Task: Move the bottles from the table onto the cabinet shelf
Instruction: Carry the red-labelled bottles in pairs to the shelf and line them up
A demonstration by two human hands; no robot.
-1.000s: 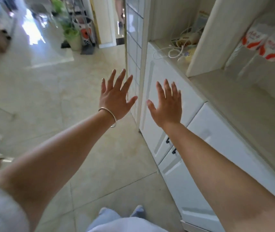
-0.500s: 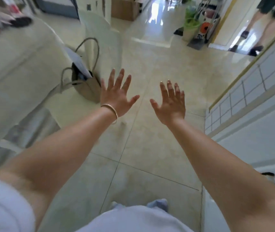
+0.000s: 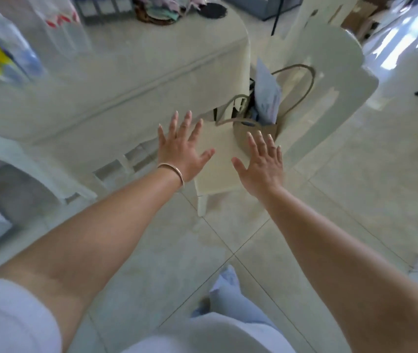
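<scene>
Clear plastic bottles stand blurred on the table (image 3: pixel 131 59) at the upper left: one with a red and white label (image 3: pixel 62 24), one with a yellow and blue label (image 3: pixel 1 54). My left hand (image 3: pixel 181 149), with a bangle at the wrist, and my right hand (image 3: pixel 261 161) are both stretched out in front of me with fingers spread, holding nothing. They hover over a chair seat, well short of the bottles. The cabinet is out of view.
A white chair (image 3: pixel 330 72) stands by the table's corner with a tan handbag (image 3: pixel 256 118) on its seat. Another white chair (image 3: pixel 24 164) is at the left. Small items lie on the table's far end (image 3: pixel 167 8). Tiled floor (image 3: pixel 228 250) lies below.
The view has swung left from the cabinet, across the floor, to the table and chair. Both hands stay spread and empty.
</scene>
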